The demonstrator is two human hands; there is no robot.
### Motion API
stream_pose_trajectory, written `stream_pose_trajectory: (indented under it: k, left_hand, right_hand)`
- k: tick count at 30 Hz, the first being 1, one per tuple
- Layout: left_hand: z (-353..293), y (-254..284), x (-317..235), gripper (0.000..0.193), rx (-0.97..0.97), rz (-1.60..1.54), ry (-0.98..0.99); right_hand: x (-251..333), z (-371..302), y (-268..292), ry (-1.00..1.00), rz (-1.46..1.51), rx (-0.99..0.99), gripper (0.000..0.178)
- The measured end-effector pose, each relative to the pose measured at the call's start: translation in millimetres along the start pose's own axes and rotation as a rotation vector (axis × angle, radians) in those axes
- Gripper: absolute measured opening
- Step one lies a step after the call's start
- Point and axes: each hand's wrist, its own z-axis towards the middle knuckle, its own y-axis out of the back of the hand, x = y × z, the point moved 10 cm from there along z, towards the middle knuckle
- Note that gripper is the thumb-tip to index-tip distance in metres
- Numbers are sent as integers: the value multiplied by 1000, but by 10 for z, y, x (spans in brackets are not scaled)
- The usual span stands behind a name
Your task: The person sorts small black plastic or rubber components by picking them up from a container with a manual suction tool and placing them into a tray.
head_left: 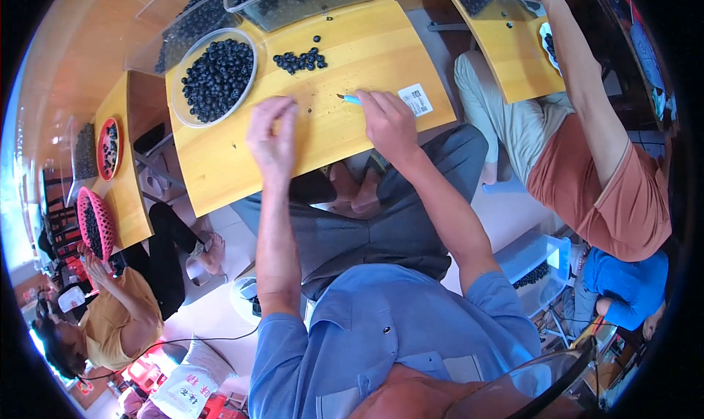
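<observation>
My glasses [570, 377] sit closest. My right hand [390, 123] pinches a slim blue tool [352, 99], probably light and stiff, best held behind its dark tip. My left hand [271, 131] is curled but blurred; I cannot tell whether it grips anything. Beyond it lie loose blueberries [296, 62], likely light and easily bruised, best taken gently by their sides.

Dark loose blueberries [295, 62] lie beyond a dark-tipped turquoise tool [352, 99].
</observation>
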Motion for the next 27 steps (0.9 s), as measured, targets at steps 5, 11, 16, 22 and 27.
stream_pose_trajectory:
  k: [5,11,16,22,27]
  left_hand:
    - [737,882,442,26,-94,289,27]
    - [854,204,119,32,178,588,-332]
    - [639,-427,337,24,347,556,-165]
    - [501,-403,470,27,366,518,-47]
    - [521,-394,486,29,359,458,46]
  right_hand:
    - [5,33,1,-39,19,63,34]
    - [-10,25,-15,-44,33,39,32]
    - [-16,13,-21,-22,29,15,32]
    - [-20,7,-11,-12,19,10,32]
    - [-4,31,14,-2,26,-3,31]
